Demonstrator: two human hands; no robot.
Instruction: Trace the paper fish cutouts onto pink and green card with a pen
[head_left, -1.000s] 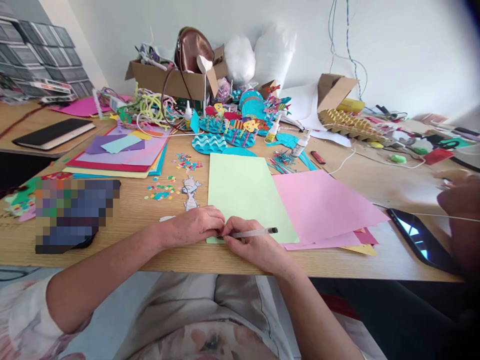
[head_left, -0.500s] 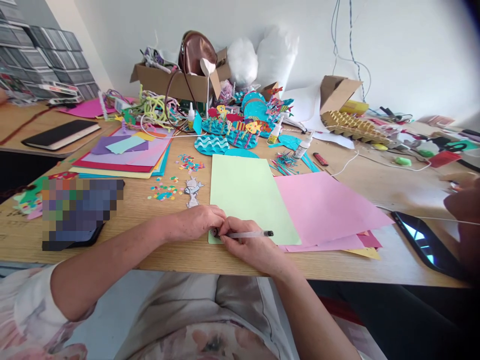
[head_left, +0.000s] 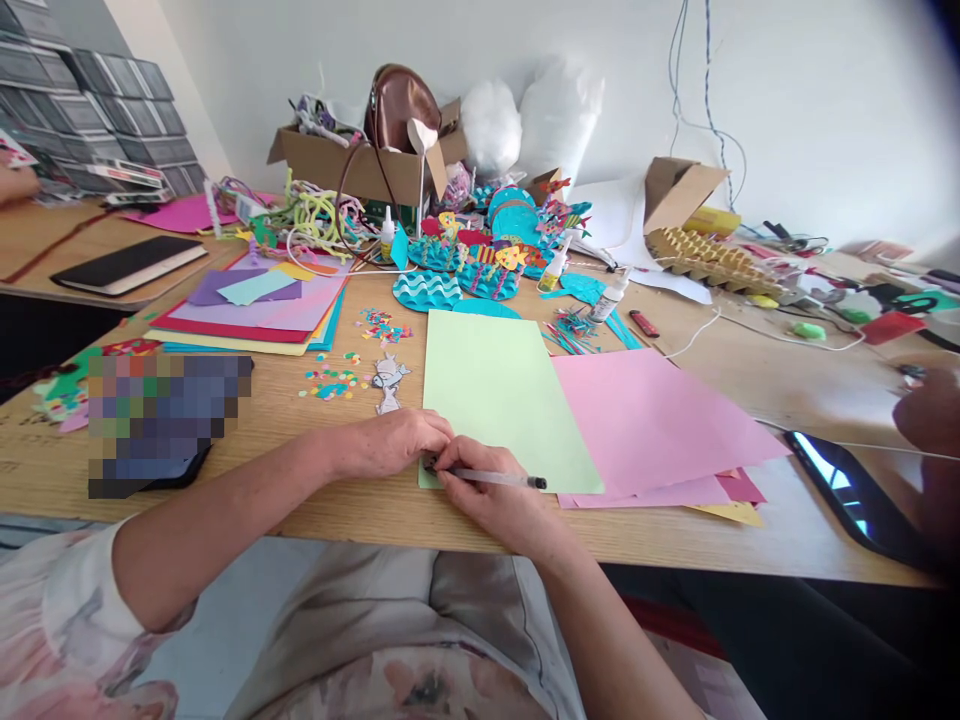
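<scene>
A light green paper sheet [head_left: 499,385] lies in front of me with both hands at its lower left corner. My right hand [head_left: 499,500] is closed around a pen [head_left: 510,478] with a clear barrel and dark end, its tip hidden by the fingers. My left hand [head_left: 394,440] has its fingers bent and pressed down at the sheet's left edge. Under them shows part of a small grey cutout [head_left: 430,462], mostly covered by the fingers. Just beyond my left hand lie fish-shaped grey paper cutouts [head_left: 388,380].
Pink sheets [head_left: 667,420] lie right of the green one, a phone [head_left: 855,490] beyond them. Confetti [head_left: 334,380], stacked coloured paper [head_left: 247,318] and a blurred-out device [head_left: 169,425] are leftward. Blue wave crafts [head_left: 427,290] and glue bottles [head_left: 611,297] stand behind. Another person's hand [head_left: 930,410] is at right.
The view has shifted slightly. The pen in my right hand has tilted a little, its dark end lower. My left hand stays in place. The other person's hand at right has moved slightly.
</scene>
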